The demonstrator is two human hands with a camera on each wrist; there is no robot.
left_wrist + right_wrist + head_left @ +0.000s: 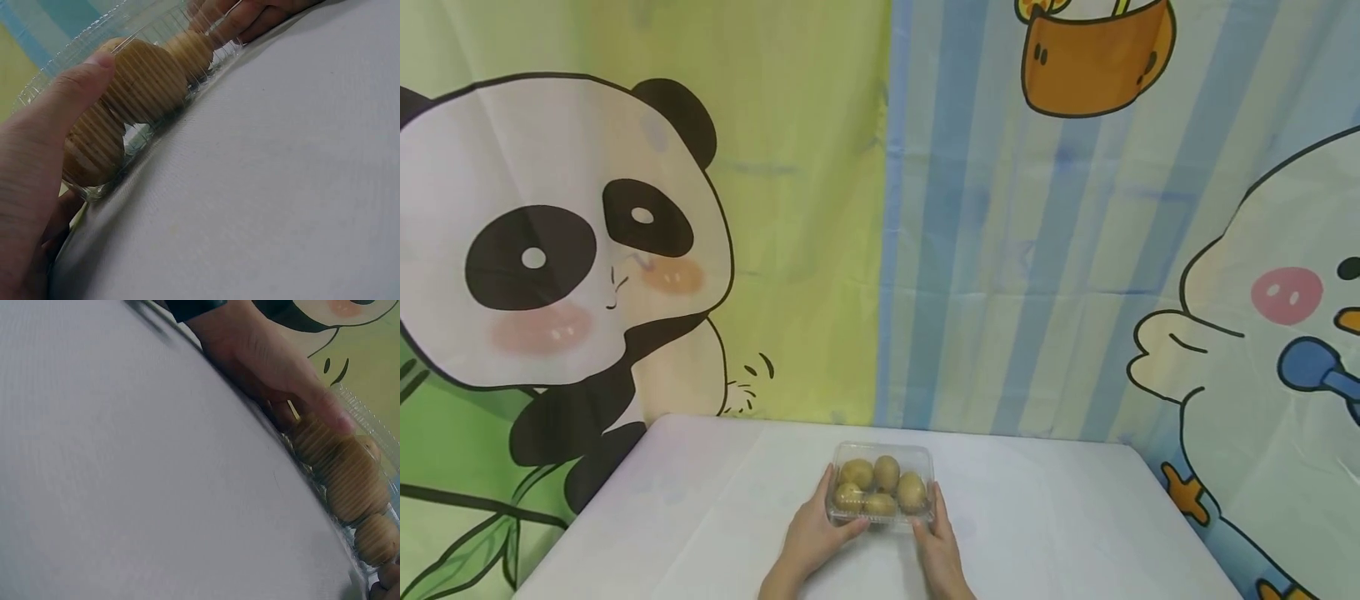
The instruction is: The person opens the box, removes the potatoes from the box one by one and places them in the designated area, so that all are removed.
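A clear plastic clamshell box with a ridged front wall is between both hands near the middle of the table. Inside lie several egg-shaped, tan-brown pieces of produce, kiwi-like in look. At the box's left end, my left hand grips it, thumb laid over the front wall. My right hand holds the opposite end, its thumb at the front corner. Bulging side by side behind the ridges, the pieces fill much of the left wrist view's box. A dark band circles the left wrist.
A white cloth-covered table stretches out on both sides of the box. Behind it hangs a printed curtain, with a panda at left, blue stripes in the middle and a white bird at right.
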